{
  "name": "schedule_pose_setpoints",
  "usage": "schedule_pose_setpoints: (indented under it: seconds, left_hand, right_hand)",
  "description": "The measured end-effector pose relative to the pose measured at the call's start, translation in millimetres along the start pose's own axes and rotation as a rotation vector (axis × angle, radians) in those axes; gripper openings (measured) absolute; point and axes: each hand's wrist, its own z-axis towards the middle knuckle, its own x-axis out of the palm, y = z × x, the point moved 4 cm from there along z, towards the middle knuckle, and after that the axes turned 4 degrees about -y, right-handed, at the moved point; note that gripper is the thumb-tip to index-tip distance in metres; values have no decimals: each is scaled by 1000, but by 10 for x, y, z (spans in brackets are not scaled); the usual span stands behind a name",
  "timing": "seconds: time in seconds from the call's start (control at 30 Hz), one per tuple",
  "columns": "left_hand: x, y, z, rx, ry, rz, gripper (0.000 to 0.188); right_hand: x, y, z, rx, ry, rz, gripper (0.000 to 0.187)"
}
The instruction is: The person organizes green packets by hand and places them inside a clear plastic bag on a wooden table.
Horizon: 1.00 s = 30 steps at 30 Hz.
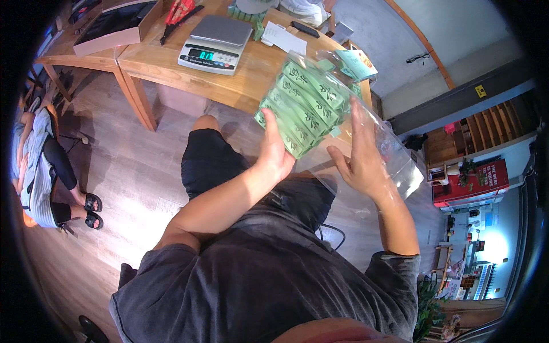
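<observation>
A stack of small green packets [306, 106] with dark markings sits inside a clear plastic bag [394, 150]. My left hand [275, 151] grips the stack through the bag at its near left corner, thumb lying on top and the other fingers hidden underneath. On the right side of the stack my right hand [366, 163] is open, its fingers stretched upward and its thumb apart. Loose plastic spreads around that hand and out to the right; whether the hand is inside the bag or against it I cannot tell. The bag is held above my lap, at the table's near edge.
On the wooden table [154, 63] are a digital scale [214, 43], an open cardboard box [117, 28], red-and-black scissors or pliers [178, 20], white papers [284, 39] and a dark phone-like object [305, 29]. A light green package [355, 64] lies beyond the bag. Another person [43, 166] sits at left.
</observation>
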Motion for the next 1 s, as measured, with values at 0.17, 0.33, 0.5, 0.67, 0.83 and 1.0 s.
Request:
schedule_pose_setpoints:
  seconds: [0.17,0.33,0.5,0.67,0.83,1.0]
  left_hand:
    - [-40,27,1,22,3,-7,86]
    - [-166,94,35,10,-10,19,91]
    - [-109,78,7,44,15,29,84]
    - [-35,58,-40,115,51,57,79]
    - [-17,54,-34,98,94,93,76]
    - [-262,64,47,-61,141,16,65]
  right_hand:
    - [19,28,116,-29,-13,9,93]
    - [27,-15,60,35,24,-40,89]
    - [-35,-80,14,35,47,-106,82]
    - [-82,-12,-28,84,1,-57,83]
    - [-185,13,-132,14,-66,-24,82]
    - [-421,-27,-251,70,-93,14,69]
